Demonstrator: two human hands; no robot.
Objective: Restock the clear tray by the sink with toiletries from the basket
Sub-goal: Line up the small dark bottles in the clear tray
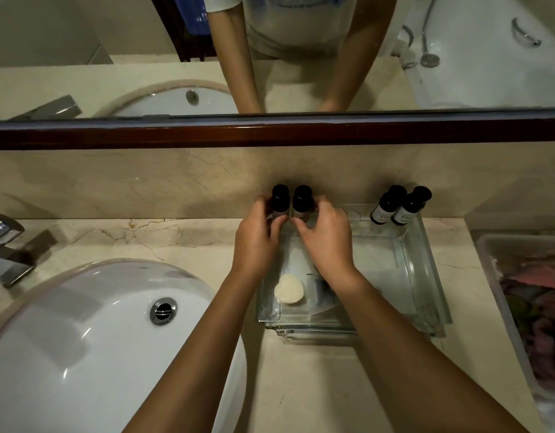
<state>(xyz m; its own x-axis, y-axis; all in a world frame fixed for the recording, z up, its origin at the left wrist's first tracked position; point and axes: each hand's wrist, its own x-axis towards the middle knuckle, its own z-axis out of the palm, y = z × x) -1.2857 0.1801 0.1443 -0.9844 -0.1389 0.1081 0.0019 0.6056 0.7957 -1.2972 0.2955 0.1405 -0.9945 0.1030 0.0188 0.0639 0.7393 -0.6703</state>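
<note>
The clear tray (423, 276) sits on the marble counter right of the sink. At its back left corner stand two small dark bottles with black caps. My left hand (257, 242) grips the left bottle (280, 200) and my right hand (326, 239) grips the right bottle (301, 200), both upright against the wall. Two more dark bottles (401, 206) with white labels stand at the tray's back right corner. A round cream soap (288, 289) and a small packet (321, 287) lie in the tray's front left part, partly under my right forearm.
A white basin (82, 339) with a chrome drain fills the lower left, its tap (10, 251) at the left edge. A clear plastic basket (501, 295) holding pinkish items stands at the right edge. A mirror with a dark wooden frame (270, 132) runs above the backsplash.
</note>
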